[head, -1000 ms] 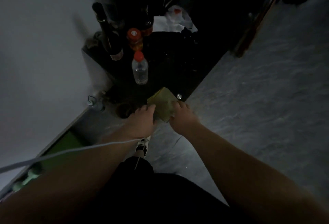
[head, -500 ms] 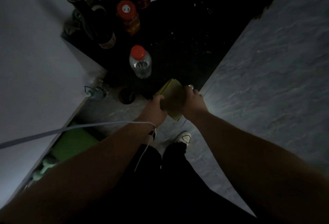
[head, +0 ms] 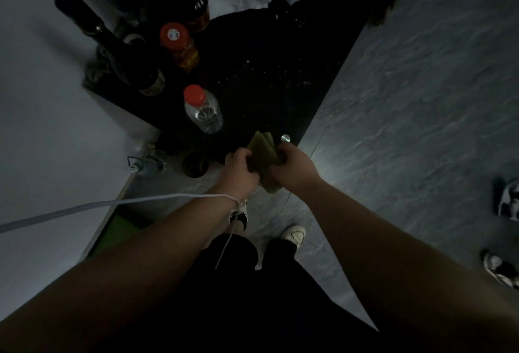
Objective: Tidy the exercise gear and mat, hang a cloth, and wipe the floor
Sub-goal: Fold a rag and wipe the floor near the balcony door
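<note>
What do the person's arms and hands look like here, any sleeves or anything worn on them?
Both forearms are bare, with no sleeves in view. The left hand has a thin white cord looped round its wrist, trailing off to the left. The right hand shows no ring, watch or band.

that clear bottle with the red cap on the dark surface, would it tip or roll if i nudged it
The clear bottle looks mostly empty, so probably light and easily tipped. It stands upright on the dark surface; once down, its round body would likely roll.

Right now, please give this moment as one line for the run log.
stage: folding cloth | left hand: grips cloth | right hand: grips cloth | nearby: clear bottle on dark shelf | floor: not yet wiped
</note>
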A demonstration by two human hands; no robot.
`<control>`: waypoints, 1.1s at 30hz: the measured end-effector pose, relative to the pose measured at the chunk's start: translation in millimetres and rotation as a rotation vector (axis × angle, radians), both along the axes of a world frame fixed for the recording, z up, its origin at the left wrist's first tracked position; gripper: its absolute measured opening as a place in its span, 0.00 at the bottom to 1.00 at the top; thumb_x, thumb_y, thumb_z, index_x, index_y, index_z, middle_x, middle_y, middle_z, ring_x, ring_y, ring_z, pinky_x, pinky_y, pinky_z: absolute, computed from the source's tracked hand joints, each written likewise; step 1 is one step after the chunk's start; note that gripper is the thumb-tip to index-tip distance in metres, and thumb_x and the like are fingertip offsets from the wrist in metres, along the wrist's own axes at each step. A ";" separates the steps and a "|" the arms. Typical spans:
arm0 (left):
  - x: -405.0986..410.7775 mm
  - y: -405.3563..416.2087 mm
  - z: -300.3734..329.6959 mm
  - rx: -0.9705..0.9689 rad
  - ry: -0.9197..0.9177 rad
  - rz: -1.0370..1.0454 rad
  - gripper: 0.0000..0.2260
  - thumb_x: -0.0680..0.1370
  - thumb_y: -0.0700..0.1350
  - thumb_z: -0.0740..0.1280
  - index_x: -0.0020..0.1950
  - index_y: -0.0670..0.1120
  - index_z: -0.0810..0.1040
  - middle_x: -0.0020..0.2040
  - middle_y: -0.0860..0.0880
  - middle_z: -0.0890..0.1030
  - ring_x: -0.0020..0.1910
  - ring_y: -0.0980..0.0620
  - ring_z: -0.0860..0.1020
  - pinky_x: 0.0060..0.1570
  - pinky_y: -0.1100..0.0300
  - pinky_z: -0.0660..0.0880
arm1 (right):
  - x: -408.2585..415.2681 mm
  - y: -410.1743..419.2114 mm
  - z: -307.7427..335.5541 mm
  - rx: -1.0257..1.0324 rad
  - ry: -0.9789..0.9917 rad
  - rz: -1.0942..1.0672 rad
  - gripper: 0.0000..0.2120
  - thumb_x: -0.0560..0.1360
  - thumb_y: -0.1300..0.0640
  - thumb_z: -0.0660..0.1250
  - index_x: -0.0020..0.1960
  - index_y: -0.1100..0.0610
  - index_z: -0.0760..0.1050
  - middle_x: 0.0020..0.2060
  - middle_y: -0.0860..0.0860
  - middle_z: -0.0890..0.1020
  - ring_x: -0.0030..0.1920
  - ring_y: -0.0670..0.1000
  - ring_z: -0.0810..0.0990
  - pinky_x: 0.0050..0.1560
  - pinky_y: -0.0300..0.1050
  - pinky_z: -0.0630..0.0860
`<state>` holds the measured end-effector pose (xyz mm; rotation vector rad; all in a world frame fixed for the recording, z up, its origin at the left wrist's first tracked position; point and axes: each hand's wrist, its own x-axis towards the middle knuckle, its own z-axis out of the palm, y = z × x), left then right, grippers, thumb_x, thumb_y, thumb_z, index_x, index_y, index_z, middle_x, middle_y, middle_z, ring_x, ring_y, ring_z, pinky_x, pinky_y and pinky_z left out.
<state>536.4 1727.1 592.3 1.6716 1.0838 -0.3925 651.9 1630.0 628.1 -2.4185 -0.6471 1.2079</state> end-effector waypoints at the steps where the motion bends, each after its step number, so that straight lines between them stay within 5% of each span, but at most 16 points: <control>1: 5.2 -0.9 8.8 -0.002 -0.033 -0.021 0.20 0.75 0.43 0.68 0.66 0.50 0.71 0.63 0.46 0.72 0.57 0.46 0.77 0.57 0.52 0.75 | -0.8 -7.3 9.6 0.036 -0.001 -0.043 0.13 0.74 0.55 0.67 0.58 0.52 0.73 0.42 0.45 0.77 0.43 0.48 0.79 0.43 0.46 0.79; 5: 36.5 -23.1 49.1 -0.114 -0.211 -0.103 0.19 0.78 0.43 0.67 0.68 0.50 0.70 0.56 0.51 0.78 0.55 0.51 0.78 0.57 0.51 0.77 | 6.1 -53.6 52.7 0.128 -0.003 -0.249 0.13 0.74 0.58 0.69 0.57 0.52 0.72 0.42 0.48 0.79 0.41 0.49 0.81 0.39 0.45 0.80; 8: 63.0 -61.5 80.4 -0.241 -0.311 -0.147 0.19 0.79 0.41 0.67 0.69 0.49 0.70 0.53 0.53 0.77 0.57 0.49 0.78 0.56 0.53 0.76 | 10.7 -103.6 87.5 0.178 -0.081 -0.361 0.11 0.72 0.60 0.69 0.53 0.54 0.73 0.40 0.51 0.80 0.40 0.52 0.81 0.43 0.55 0.82; 12: 85.0 -134.7 119.3 -0.538 -0.400 -0.144 0.08 0.81 0.43 0.65 0.60 0.49 0.72 0.57 0.44 0.78 0.57 0.43 0.79 0.46 0.47 0.80 | 0.7 -186.1 125.2 0.272 -0.113 -0.533 0.11 0.70 0.64 0.67 0.49 0.53 0.73 0.40 0.53 0.83 0.37 0.51 0.85 0.43 0.58 0.83; 14: 87.2 -179.9 135.5 -0.633 -0.427 -0.174 0.11 0.80 0.48 0.66 0.60 0.47 0.72 0.58 0.40 0.79 0.57 0.42 0.80 0.45 0.42 0.80 | -11.2 -231.4 136.5 0.291 -0.199 -0.593 0.11 0.68 0.61 0.67 0.47 0.49 0.72 0.39 0.51 0.83 0.37 0.50 0.85 0.41 0.59 0.82; 19: 69.3 -316.5 174.5 -0.652 -0.493 -0.319 0.04 0.82 0.44 0.63 0.56 0.49 0.73 0.49 0.49 0.82 0.49 0.51 0.82 0.41 0.48 0.80 | -61.9 -357.6 157.6 0.300 -0.390 -0.801 0.10 0.70 0.57 0.70 0.50 0.50 0.73 0.41 0.48 0.80 0.40 0.48 0.80 0.43 0.54 0.79; 23: 30.5 -439.5 196.7 -0.644 -0.501 -0.494 0.06 0.82 0.39 0.62 0.55 0.50 0.73 0.51 0.49 0.80 0.46 0.56 0.82 0.35 0.58 0.79 | -126.9 -469.5 178.7 0.366 -0.415 -0.960 0.13 0.72 0.57 0.70 0.55 0.50 0.73 0.43 0.47 0.79 0.42 0.46 0.79 0.45 0.51 0.79; 28: -30.9 -593.2 215.4 -0.680 -0.485 -0.766 0.14 0.81 0.32 0.59 0.62 0.45 0.71 0.54 0.42 0.79 0.44 0.51 0.81 0.38 0.51 0.80 | -227.3 -601.2 201.3 0.422 -0.511 -1.213 0.13 0.73 0.63 0.66 0.54 0.50 0.74 0.40 0.50 0.78 0.37 0.49 0.76 0.43 0.49 0.77; 33: -105.8 -720.9 233.3 -0.713 -0.473 -1.068 0.15 0.77 0.33 0.59 0.56 0.49 0.75 0.51 0.42 0.81 0.47 0.48 0.81 0.39 0.56 0.78 | -335.0 -693.3 209.7 0.441 -0.689 -1.702 0.15 0.69 0.62 0.62 0.53 0.50 0.77 0.45 0.52 0.79 0.42 0.49 0.77 0.46 0.40 0.75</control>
